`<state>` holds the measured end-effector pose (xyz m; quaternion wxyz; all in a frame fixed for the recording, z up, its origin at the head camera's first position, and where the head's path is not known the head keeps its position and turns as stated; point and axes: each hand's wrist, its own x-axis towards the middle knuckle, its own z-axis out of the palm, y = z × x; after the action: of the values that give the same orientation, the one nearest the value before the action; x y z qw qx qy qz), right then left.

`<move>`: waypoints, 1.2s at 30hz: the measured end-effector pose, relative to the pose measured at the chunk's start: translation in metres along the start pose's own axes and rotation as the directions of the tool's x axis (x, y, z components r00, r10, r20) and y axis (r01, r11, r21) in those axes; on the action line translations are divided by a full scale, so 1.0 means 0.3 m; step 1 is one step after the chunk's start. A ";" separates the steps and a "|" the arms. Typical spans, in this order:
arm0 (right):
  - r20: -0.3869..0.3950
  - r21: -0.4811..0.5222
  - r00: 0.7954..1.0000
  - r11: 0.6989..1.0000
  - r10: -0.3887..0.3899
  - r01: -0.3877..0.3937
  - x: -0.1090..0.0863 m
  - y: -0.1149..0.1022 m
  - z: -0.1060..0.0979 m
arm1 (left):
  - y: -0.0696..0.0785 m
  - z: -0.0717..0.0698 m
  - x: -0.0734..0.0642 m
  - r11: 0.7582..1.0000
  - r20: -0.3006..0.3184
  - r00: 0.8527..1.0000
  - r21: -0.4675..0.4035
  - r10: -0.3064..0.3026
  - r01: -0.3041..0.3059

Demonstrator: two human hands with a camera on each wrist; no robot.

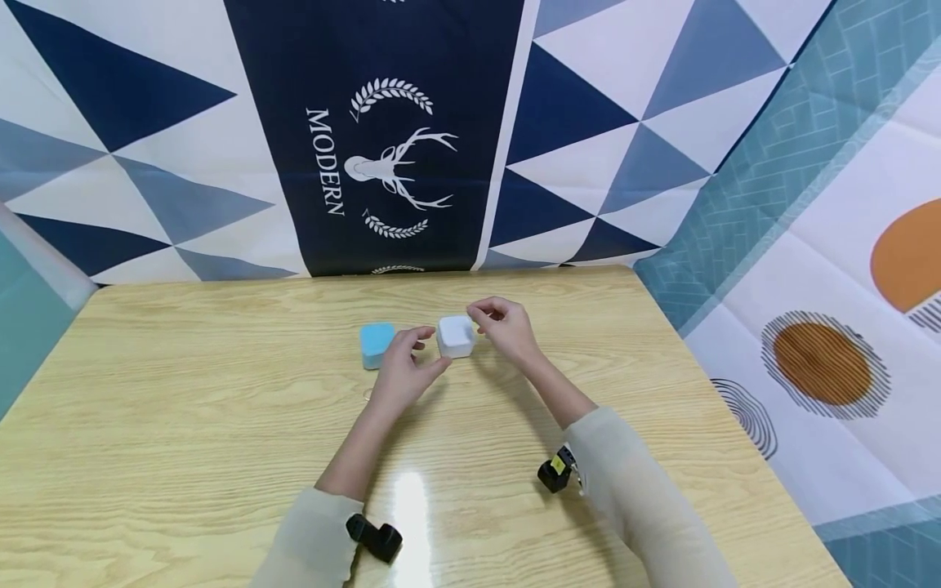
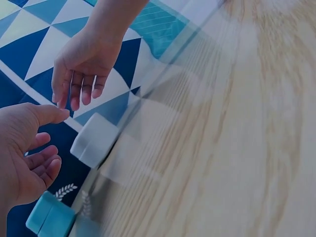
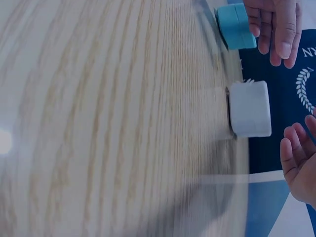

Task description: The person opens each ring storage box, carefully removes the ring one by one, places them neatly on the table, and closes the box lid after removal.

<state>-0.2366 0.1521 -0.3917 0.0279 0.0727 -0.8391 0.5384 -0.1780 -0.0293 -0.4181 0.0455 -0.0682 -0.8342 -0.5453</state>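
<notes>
A small white box (image 1: 456, 336) with rounded corners stands on the wooden table between the two hands. To its left stands a similar light-blue box (image 1: 376, 345), and a seam runs around it in the left wrist view. The left hand (image 1: 408, 367) is beside the white box, thumb and fingers spread and loosely bent, holding nothing. On the other side, the right hand (image 1: 507, 327) hovers near the box's upper right with relaxed fingers. Both wrist views show gaps between the white box (image 3: 250, 109) and the hands.
The wooden table (image 1: 220, 425) ends at a patterned cloth backdrop (image 1: 412, 49) behind the boxes. A thin ring-like loop (image 1: 367, 394) lies left of the left wrist, too small to identify. Black wrist cameras sit on both sleeves.
</notes>
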 end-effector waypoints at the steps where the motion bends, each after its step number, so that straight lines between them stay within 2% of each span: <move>1: -0.002 -0.005 1.000 1.000 -0.002 0.002 -0.001 0.003 -0.004 | 0.000 0.007 0.002 1.000 0.000 1.000 0.000 -0.003 0.003; 7: 0.007 -0.032 1.000 0.999 0.011 -0.011 -0.007 0.020 -0.024 | 0.003 0.042 0.009 1.000 -0.009 1.000 0.009 -0.009 0.009; 16: 0.058 -0.085 0.998 0.996 0.016 -0.011 -0.007 0.039 -0.034 | 0.000 0.074 0.027 0.997 -0.030 0.996 -0.007 -0.083 0.083; 27: 0.160 -0.060 0.985 0.997 0.063 -0.054 -0.002 0.071 -0.025 | -0.011 0.084 0.045 0.995 -0.045 0.994 -0.004 -0.099 0.099; 36: 0.229 -0.080 0.972 0.996 0.059 -0.041 0.004 0.094 -0.018 | -0.039 0.094 0.068 0.992 -0.020 0.992 -0.009 -0.124 0.124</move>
<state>-0.2422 0.1684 -0.4148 -0.0806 0.1126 -0.8578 0.4949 -0.2002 -0.0068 -0.4370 0.0200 -0.0107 -0.8343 -0.5508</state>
